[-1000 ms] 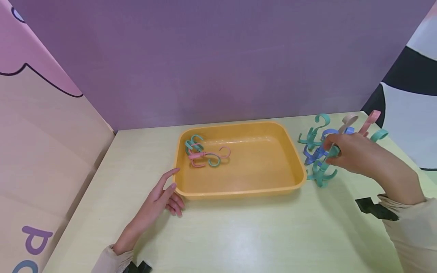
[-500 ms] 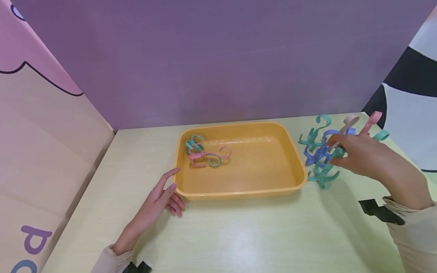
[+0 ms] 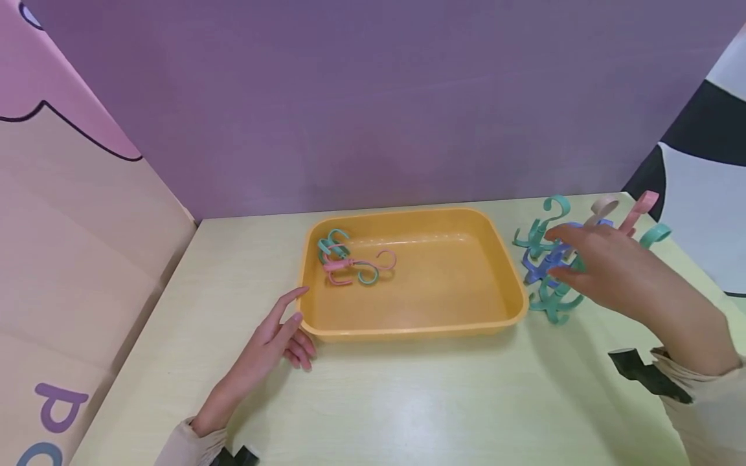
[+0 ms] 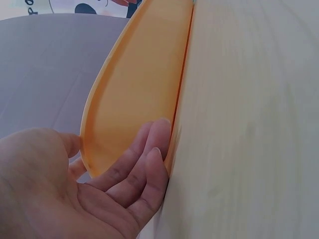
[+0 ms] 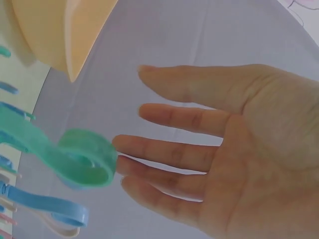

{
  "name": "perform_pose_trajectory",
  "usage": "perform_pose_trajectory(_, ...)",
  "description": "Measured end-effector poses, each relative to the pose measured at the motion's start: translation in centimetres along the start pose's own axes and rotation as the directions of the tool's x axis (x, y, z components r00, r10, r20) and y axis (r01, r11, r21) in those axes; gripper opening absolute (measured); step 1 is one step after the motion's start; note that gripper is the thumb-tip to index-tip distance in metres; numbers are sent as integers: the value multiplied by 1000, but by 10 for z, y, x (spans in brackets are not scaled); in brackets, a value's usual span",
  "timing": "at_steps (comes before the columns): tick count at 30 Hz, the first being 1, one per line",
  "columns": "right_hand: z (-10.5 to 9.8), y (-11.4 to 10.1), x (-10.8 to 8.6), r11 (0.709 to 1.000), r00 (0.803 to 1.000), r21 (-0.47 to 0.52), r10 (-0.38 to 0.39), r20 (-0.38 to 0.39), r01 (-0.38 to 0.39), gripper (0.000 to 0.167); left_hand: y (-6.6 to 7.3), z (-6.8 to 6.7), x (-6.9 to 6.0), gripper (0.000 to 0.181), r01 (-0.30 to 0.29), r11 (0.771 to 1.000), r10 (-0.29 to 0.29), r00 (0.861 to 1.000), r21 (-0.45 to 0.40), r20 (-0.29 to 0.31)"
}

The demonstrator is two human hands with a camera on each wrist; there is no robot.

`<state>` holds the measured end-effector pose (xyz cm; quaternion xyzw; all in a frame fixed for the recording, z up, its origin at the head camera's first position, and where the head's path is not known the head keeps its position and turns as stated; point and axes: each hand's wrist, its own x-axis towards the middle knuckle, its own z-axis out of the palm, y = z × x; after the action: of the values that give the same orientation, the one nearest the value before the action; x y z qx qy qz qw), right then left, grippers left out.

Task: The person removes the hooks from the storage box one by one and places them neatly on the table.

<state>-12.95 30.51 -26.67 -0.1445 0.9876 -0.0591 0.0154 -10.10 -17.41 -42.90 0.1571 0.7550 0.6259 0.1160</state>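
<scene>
My left hand (image 3: 274, 340) rests at the left front corner of a yellow tray (image 3: 408, 334), fingers loosely bent against its outside and rim. Over the right end of the table, my right hand (image 3: 623, 278) hovers with thumb and fingers spread, holding nothing. Below it stands a green plastic claw hook (image 3: 550, 302) with several curled prongs. Its top curl (image 5: 87, 140) is beside my fingertips in the right wrist view; I cannot tell whether they touch. A blue claw hook (image 3: 542, 266) and another green claw hook (image 3: 531, 241) stand behind, with more partly hidden by my hand.
Inside the tray, a pink claw hook (image 3: 337, 265) and a green claw hook (image 3: 333, 246) lie at the left. Pink curl (image 3: 641, 206), beige curl (image 3: 603, 206) and green curl (image 3: 655, 234) rise past my right hand. A purple panel (image 3: 373, 110) stands behind the table.
My right hand held the green claw hook by its top earlier; its fingers have since spread and let go, leaving the hook standing. My left hand has stayed put.
</scene>
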Motion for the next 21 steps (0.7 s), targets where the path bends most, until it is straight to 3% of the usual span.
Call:
perform_pose_trajectory(4, 1, -7, -2, 1000, 1000, 7, -1, -17, 1, 60, 2, 1, 1, 47, 4, 1000, -4, 1000, 12, 0)
perform_pose_trajectory(11, 6, -25, -1, 997, 991, -5, -83, -100, 83, 52, 3, 0, 1, 45, 6, 1000, -6, 1000, 13, -9)
perform_pose_trajectory(21, 17, -65, 9, 969, 946, 23, -236, -224, 247, 38, -2, 3, -2, 47, 18, 999, -18, 1000, -31, -19)
